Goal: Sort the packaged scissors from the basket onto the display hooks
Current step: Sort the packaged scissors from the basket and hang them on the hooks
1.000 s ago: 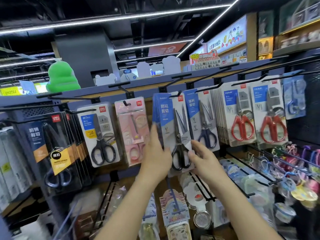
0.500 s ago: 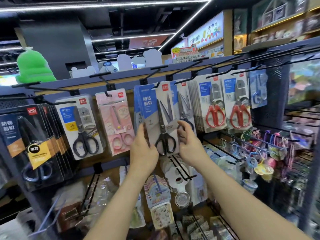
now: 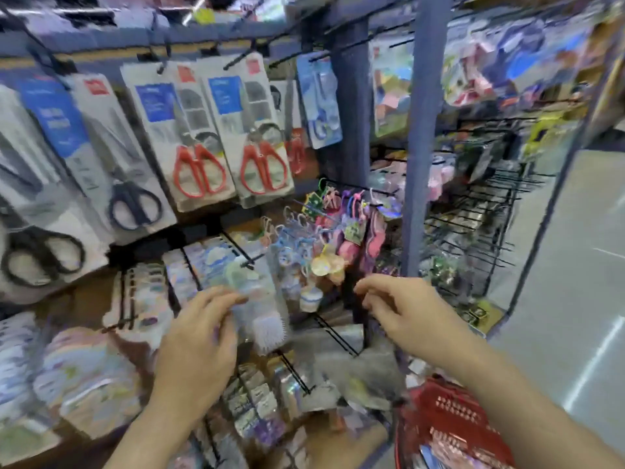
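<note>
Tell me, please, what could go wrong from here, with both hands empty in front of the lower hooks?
1. Bare black hook ends jut out below and between the left hand and the right hand; reaching down to the red basket could scrape a wrist on them.
2. The left hand is right at a clear hanging pack; a careless pull could knock it off its hook.
</note>
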A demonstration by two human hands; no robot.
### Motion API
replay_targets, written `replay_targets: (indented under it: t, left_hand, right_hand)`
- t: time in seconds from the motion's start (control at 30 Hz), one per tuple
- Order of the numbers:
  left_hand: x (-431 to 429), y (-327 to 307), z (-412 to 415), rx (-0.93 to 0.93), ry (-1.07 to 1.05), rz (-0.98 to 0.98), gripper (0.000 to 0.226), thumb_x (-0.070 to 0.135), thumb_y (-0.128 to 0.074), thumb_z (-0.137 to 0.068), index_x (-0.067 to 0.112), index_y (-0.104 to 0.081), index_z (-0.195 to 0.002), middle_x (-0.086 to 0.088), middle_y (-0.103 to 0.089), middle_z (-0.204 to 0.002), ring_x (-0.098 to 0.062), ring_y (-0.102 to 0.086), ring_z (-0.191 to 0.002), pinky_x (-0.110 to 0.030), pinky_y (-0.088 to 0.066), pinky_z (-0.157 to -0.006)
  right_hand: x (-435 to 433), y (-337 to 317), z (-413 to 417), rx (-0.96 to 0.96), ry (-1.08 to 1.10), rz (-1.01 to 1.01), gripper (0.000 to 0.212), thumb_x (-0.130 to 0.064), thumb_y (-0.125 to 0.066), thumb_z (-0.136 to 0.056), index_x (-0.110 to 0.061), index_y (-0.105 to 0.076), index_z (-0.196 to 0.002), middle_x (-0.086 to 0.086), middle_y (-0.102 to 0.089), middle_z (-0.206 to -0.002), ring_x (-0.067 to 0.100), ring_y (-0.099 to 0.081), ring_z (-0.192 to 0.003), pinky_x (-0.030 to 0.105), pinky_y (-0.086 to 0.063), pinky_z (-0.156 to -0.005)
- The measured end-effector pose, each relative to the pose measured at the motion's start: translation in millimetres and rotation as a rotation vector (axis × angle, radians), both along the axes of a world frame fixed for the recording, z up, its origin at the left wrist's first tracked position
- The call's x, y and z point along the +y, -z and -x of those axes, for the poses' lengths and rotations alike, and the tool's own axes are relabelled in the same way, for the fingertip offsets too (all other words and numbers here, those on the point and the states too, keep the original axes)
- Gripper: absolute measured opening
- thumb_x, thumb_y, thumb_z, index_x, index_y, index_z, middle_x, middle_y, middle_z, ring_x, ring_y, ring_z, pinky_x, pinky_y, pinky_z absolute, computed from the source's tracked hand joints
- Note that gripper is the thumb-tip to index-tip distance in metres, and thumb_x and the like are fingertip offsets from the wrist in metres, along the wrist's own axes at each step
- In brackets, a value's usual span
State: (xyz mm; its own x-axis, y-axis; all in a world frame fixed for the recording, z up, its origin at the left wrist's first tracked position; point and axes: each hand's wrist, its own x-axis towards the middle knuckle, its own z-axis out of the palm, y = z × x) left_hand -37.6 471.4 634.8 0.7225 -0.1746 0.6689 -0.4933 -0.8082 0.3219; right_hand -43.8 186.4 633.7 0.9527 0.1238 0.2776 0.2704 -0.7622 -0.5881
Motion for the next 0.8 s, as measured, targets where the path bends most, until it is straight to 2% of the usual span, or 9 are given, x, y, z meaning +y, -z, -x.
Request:
replay_targets:
  t: [0.1,0.2,0.23,0.33,0.47,0.57,0.63,0.73,0.8]
  left_hand:
    - [-77,50,-4,0.134,0.164,-0.054,0.021,0.009,-0.057,-0.085,0.015,-0.072,-0.099,0.008,-0.066,-0.103,-0.008,-0.058,-0.091,-0.019,-0.046,-0.076]
    - [-151,102,-7,0.305,0.277,-0.098,0.024,0.009,-0.056,-0.082,0.013,-0.073,-0.097,0.003,-0.07,-0.104,-0.009,-0.06,-0.097,-0.02,-0.045,-0.082]
    - [-174,120,-10,0.376,0.303,-0.113,0.025,0.01,-0.055,-0.081,0.013,-0.074,-0.097,0.002,-0.07,-0.104,-0.009,-0.06,-0.099,-0.02,-0.045,-0.084]
    - [-234,172,-21,0.566,0.384,-0.123,0.026,0.017,-0.052,-0.085,0.015,-0.074,-0.097,0.003,-0.07,-0.1,-0.007,-0.06,-0.093,-0.018,-0.044,-0.079]
    - [-295,253,-45,0.837,0.41,-0.13,0.023,0.012,-0.056,-0.089,0.016,-0.074,-0.103,0.002,-0.071,-0.104,-0.01,-0.063,-0.095,-0.025,-0.048,-0.085]
    - [-328,335,-64,1.1,0.382,-0.16,0.028,0.017,-0.057,-0.089,0.036,-0.068,-0.108,0.005,-0.071,-0.103,-0.018,-0.067,-0.092,-0.039,-0.055,-0.083]
    - [-350,392,-72,1.213,0.354,-0.159,0.031,0.02,-0.054,-0.087,0.044,-0.063,-0.104,0.004,-0.07,-0.097,-0.022,-0.068,-0.087,-0.037,-0.054,-0.077]
    - [-381,479,-80,1.373,0.301,-0.194,0.036,0.0,-0.057,-0.089,0.018,-0.066,-0.119,-0.001,-0.069,-0.111,-0.02,-0.065,-0.103,-0.018,-0.042,-0.082]
    - [-396,547,-83,1.451,0.285,-0.239,0.037,0.001,-0.057,-0.09,0.012,-0.062,-0.125,-0.004,-0.068,-0.12,-0.022,-0.064,-0.109,-0.02,-0.04,-0.081]
  right_hand:
    - [-87,42,16,0.094,0.137,-0.009,0.022,-0.018,-0.054,-0.099,-0.03,-0.068,-0.111,-0.02,-0.067,-0.082,0.009,-0.065,-0.071,0.026,-0.048,-0.066]
    - [-162,85,36,0.234,0.294,-0.042,0.02,-0.015,-0.057,-0.098,-0.026,-0.07,-0.109,-0.011,-0.068,-0.085,0.013,-0.063,-0.077,0.012,-0.046,-0.07]
    - [-184,101,43,0.279,0.344,-0.064,0.02,-0.015,-0.058,-0.097,-0.027,-0.07,-0.107,-0.01,-0.068,-0.085,0.014,-0.063,-0.077,0.014,-0.048,-0.073]
    - [-240,155,62,0.414,0.496,-0.127,0.023,-0.014,-0.061,-0.095,-0.033,-0.07,-0.104,-0.001,-0.073,-0.091,0.021,-0.068,-0.083,0.038,-0.054,-0.083]
    - [-288,231,80,0.578,0.677,-0.22,0.023,-0.017,-0.061,-0.095,-0.027,-0.069,-0.114,-0.002,-0.074,-0.103,0.018,-0.069,-0.093,0.031,-0.052,-0.085]
    - [-309,303,87,0.666,0.832,-0.34,0.02,-0.018,-0.064,-0.095,-0.024,-0.07,-0.113,-0.001,-0.075,-0.104,0.015,-0.07,-0.093,0.029,-0.052,-0.085]
    - [-316,357,89,0.725,0.941,-0.419,0.021,-0.013,-0.064,-0.094,-0.02,-0.07,-0.113,0.003,-0.074,-0.1,0.017,-0.068,-0.09,0.028,-0.05,-0.084]
    - [-323,446,88,0.799,1.073,-0.518,0.024,-0.007,-0.063,-0.093,-0.022,-0.065,-0.112,0.007,-0.071,-0.099,0.023,-0.067,-0.092,0.038,-0.052,-0.091]
    - [-326,511,84,0.873,1.137,-0.586,0.026,-0.011,-0.063,-0.094,-0.023,-0.061,-0.117,0.007,-0.069,-0.11,0.024,-0.065,-0.099,0.042,-0.052,-0.094]
